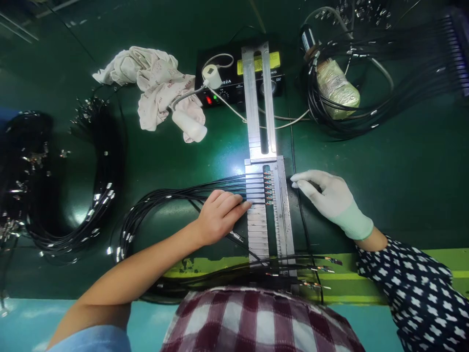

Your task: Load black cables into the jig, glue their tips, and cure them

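Observation:
My bare left hand [222,215] is closed on a black cable [258,203], its fingertips at the left edge of a slotted metal fixture [258,230]. Several black cables lie side by side across the fixture's upper grooves. Their stripped ends, with small coloured wires [269,183], sit over the long slot. To the left, the cables run into a coiled bundle [146,200]. My right hand [326,193], in a white glove with a green cuff, is just right of the fixture. Its thumb and forefinger are pinched together; whatever may be between them is too small to make out.
Behind the fixture stands a black control box [223,93] with a bent lamp [188,124] before it. A crumpled cloth [154,83] lies left of it. More cable coils [98,195] lie at left and right. Loose cable ends [322,269] cross the table's front edge.

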Motion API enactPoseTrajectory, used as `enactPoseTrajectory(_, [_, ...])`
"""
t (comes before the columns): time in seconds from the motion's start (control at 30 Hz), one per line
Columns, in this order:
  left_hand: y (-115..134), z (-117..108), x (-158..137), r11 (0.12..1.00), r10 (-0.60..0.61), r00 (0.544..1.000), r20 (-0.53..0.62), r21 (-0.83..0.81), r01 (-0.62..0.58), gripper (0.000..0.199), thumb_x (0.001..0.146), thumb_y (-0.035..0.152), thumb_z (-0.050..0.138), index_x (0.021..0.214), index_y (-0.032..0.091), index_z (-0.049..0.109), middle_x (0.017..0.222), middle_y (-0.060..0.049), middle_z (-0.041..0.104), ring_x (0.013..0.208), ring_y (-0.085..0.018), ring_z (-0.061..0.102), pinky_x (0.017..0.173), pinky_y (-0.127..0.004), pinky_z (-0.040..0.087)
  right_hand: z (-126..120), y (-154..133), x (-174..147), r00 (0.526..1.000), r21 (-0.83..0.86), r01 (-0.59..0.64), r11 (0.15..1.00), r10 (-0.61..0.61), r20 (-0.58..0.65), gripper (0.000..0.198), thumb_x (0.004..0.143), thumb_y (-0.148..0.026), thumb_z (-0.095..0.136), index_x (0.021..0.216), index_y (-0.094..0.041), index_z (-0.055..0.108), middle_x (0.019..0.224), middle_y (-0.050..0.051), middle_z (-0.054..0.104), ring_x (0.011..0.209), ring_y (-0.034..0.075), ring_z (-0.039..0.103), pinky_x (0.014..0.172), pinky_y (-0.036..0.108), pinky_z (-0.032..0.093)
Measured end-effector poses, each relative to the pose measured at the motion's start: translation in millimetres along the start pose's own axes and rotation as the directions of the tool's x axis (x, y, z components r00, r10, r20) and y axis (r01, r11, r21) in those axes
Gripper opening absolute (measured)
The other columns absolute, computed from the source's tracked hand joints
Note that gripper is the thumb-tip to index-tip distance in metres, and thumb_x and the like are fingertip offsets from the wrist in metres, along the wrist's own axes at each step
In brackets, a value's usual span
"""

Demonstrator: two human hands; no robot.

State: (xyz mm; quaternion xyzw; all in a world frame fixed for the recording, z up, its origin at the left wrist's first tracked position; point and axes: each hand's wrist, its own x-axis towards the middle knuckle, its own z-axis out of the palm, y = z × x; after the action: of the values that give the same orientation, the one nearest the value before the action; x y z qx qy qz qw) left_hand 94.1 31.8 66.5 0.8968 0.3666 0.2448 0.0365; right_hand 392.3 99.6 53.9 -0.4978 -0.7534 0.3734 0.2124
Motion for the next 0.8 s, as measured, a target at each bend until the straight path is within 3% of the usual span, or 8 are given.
enactPoseTrajectory(0.23, [1,12,-7,0.968,-0.164,0.986,0.001,-0.19,0.161,0.027,0.091,0.004,0.054,0.116,0.013,0.058,0.097,-0.009,0.06,0.087,-0.016,0.051,0.073,-0.031,0.039,0,0,1,1.0,0.0,0.004,1.0,-0.004,-0.006,0.022,0.101,-0.035,0.051,0.106,-0.028,0.072,0.106,-0.01,0.068,0.097,0.014,0.064,0.089,0.029,0.046])
enactPoseTrajectory(0.37, [-1,12,-15,0.953,-0.171,0.982,0.077,-0.241,0.184,0.029,0.092,0.004,0.052,0.119,0.014,0.059,0.102,-0.009,0.06,0.091,-0.017,0.053,0.077,-0.032,0.04,0,0,0,1.0,-0.003,0.001,1.0,-0.002,-0.005,0.021,0.101,-0.034,0.052,0.106,-0.028,0.071,0.107,-0.011,0.068,0.098,0.014,0.064,0.089,0.029,0.046])
enactPoseTrajectory(0.5, [3,2,-23,0.977,-0.186,0.972,0.141,-0.081,0.198,0.038,0.094,0.006,0.05,0.129,0.016,0.06,0.109,-0.012,0.055,0.104,-0.023,0.049,0.089,-0.039,0.038,0,0,1,1.0,0.001,0.007,1.0,-0.007,-0.005,0.022,0.101,-0.034,0.051,0.106,-0.028,0.071,0.107,-0.009,0.069,0.097,0.014,0.064,0.088,0.029,0.046])
enactPoseTrajectory(0.67, [6,-3,-19,0.992,-0.127,0.977,0.172,0.019,0.126,0.035,0.095,0.008,0.048,0.127,0.013,0.06,0.094,-0.009,0.055,0.088,-0.019,0.046,0.074,-0.033,0.035,2,0,3,1.0,0.005,0.001,1.0,-0.001,-0.015,0.023,0.101,-0.035,0.051,0.106,-0.026,0.072,0.101,-0.007,0.07,0.094,0.017,0.065,0.085,0.031,0.046])
enactPoseTrajectory(0.8, [6,9,1,0.998,-0.039,0.986,0.163,0.048,0.032,0.03,0.096,0.011,0.046,0.121,0.014,0.062,0.09,-0.007,0.056,0.082,-0.018,0.046,0.072,-0.034,0.031,3,1,5,0.999,0.023,0.026,0.999,-0.025,-0.045,0.024,0.1,-0.032,0.05,0.107,-0.023,0.072,0.098,-0.003,0.071,0.094,0.018,0.066,0.085,0.032,0.047])
